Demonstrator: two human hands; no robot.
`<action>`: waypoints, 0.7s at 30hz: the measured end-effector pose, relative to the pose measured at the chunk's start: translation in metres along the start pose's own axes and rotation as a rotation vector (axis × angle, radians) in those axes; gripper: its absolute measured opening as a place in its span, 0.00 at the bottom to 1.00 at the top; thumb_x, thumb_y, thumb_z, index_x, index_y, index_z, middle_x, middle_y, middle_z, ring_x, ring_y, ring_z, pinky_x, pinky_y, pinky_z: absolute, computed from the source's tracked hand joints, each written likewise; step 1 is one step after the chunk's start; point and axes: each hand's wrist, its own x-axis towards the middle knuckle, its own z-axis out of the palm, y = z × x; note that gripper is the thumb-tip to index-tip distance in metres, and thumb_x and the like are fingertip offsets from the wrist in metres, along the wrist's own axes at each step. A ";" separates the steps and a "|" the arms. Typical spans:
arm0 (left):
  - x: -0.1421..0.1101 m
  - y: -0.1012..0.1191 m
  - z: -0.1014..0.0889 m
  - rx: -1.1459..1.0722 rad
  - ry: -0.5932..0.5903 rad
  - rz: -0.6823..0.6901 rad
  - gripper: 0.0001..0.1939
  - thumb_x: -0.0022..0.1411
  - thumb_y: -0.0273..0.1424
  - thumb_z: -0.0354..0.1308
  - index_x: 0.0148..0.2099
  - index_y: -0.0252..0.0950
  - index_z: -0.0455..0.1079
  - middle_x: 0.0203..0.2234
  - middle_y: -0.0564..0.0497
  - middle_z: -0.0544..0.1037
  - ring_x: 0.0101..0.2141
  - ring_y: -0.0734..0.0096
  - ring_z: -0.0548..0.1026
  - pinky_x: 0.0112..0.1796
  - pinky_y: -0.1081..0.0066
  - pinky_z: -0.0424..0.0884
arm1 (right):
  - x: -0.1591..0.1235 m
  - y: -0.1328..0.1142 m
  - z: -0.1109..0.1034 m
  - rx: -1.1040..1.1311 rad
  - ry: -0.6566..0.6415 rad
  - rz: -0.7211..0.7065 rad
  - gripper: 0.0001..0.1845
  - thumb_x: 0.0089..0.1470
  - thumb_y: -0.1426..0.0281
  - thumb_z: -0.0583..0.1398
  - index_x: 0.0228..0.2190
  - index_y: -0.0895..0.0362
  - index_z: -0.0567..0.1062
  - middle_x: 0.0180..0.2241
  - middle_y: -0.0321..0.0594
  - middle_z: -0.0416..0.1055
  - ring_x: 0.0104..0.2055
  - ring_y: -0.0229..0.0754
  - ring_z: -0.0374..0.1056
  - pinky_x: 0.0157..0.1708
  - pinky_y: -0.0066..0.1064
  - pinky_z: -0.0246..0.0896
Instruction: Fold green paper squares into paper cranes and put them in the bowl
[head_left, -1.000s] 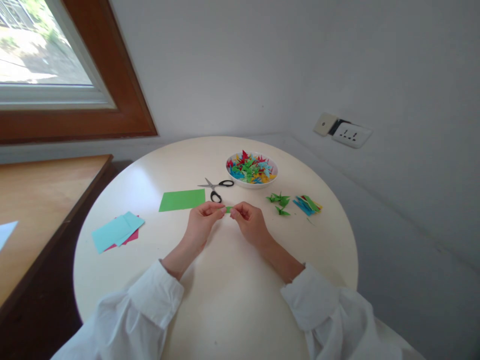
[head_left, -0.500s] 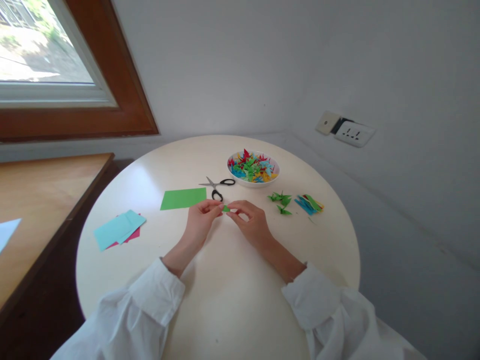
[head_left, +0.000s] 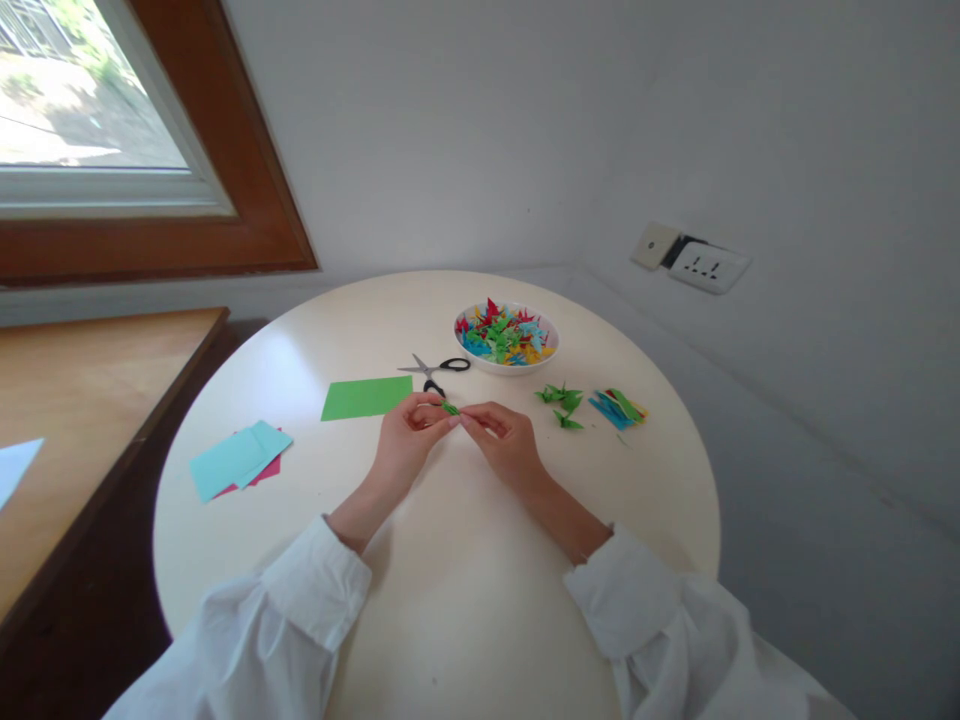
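Observation:
Between my fingertips is a small folded piece of green paper (head_left: 450, 408). My left hand (head_left: 409, 430) pinches it from the left, closed with thumb and fingers pressed together. From the other side my right hand (head_left: 506, 438) grips its right end, also closed. The fingers cover much of the paper, so its full shape is hidden. Just beyond the left fingers lies a pair of black-handled scissors (head_left: 452, 365) with blades apart. A flat green paper sheet (head_left: 364, 398) rests left of them.
A white bowl (head_left: 510, 371) full of colourful paper cranes stands at the back. Several green cranes (head_left: 566, 397) lie to the right, beside coloured paper strips (head_left: 616, 409). Light-blue sheets (head_left: 238, 460) overlap pink paper at the left of the round white table (head_left: 450, 600).
The green paper has turned and now looks narrower and tilted between the fingers. Both hands have drawn slightly closer together, and the left fingers cover more of the lower scissor handle.

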 end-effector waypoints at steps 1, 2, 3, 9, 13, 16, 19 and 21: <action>0.000 0.000 0.000 0.001 0.001 0.003 0.19 0.38 0.31 0.68 0.34 0.34 0.67 0.18 0.59 0.72 0.22 0.78 0.69 0.28 0.76 0.64 | 0.000 0.000 0.000 0.018 -0.005 0.010 0.07 0.46 0.67 0.60 0.27 0.57 0.76 0.27 0.38 0.75 0.30 0.39 0.70 0.33 0.30 0.66; 0.000 0.000 0.000 0.002 -0.002 0.007 0.19 0.38 0.31 0.68 0.34 0.34 0.67 0.18 0.58 0.72 0.22 0.78 0.70 0.29 0.75 0.64 | 0.000 0.001 0.000 0.032 -0.006 0.019 0.07 0.46 0.67 0.60 0.26 0.57 0.76 0.27 0.38 0.75 0.30 0.39 0.70 0.33 0.29 0.67; 0.000 -0.001 0.000 0.005 -0.009 0.011 0.18 0.39 0.31 0.67 0.34 0.34 0.67 0.18 0.58 0.72 0.22 0.77 0.70 0.29 0.75 0.64 | 0.000 0.001 0.001 0.039 -0.006 0.024 0.07 0.46 0.67 0.60 0.26 0.57 0.75 0.26 0.38 0.75 0.30 0.39 0.71 0.33 0.29 0.67; 0.001 -0.003 -0.001 0.033 -0.020 0.037 0.16 0.39 0.30 0.66 0.33 0.34 0.67 0.19 0.56 0.73 0.23 0.76 0.70 0.29 0.75 0.65 | 0.000 0.000 0.000 -0.045 0.020 -0.010 0.06 0.48 0.68 0.58 0.26 0.57 0.74 0.26 0.38 0.74 0.30 0.39 0.71 0.34 0.30 0.67; 0.001 -0.003 -0.002 0.062 -0.024 0.056 0.15 0.41 0.29 0.64 0.34 0.33 0.68 0.20 0.55 0.74 0.23 0.76 0.71 0.29 0.75 0.64 | -0.002 -0.001 -0.001 -0.186 0.033 -0.119 0.07 0.50 0.70 0.57 0.29 0.56 0.75 0.31 0.40 0.76 0.35 0.41 0.71 0.38 0.32 0.66; 0.000 -0.002 -0.002 0.069 -0.021 0.055 0.14 0.41 0.28 0.64 0.34 0.33 0.68 0.19 0.56 0.73 0.23 0.76 0.71 0.28 0.75 0.64 | -0.002 -0.001 -0.002 -0.259 0.058 -0.211 0.06 0.51 0.70 0.57 0.30 0.56 0.75 0.33 0.41 0.76 0.38 0.42 0.71 0.41 0.34 0.66; 0.000 -0.001 -0.001 0.066 -0.007 0.036 0.14 0.40 0.27 0.64 0.33 0.34 0.69 0.18 0.56 0.73 0.23 0.75 0.71 0.27 0.75 0.64 | -0.002 0.001 -0.002 -0.294 0.063 -0.268 0.06 0.51 0.71 0.57 0.30 0.55 0.75 0.33 0.41 0.76 0.39 0.42 0.71 0.42 0.35 0.65; 0.000 0.000 -0.001 0.063 0.000 0.024 0.14 0.40 0.27 0.64 0.33 0.34 0.70 0.18 0.56 0.73 0.23 0.75 0.72 0.28 0.75 0.64 | -0.001 0.002 -0.002 -0.308 0.064 -0.286 0.06 0.51 0.71 0.57 0.30 0.54 0.75 0.33 0.41 0.76 0.39 0.42 0.71 0.42 0.34 0.66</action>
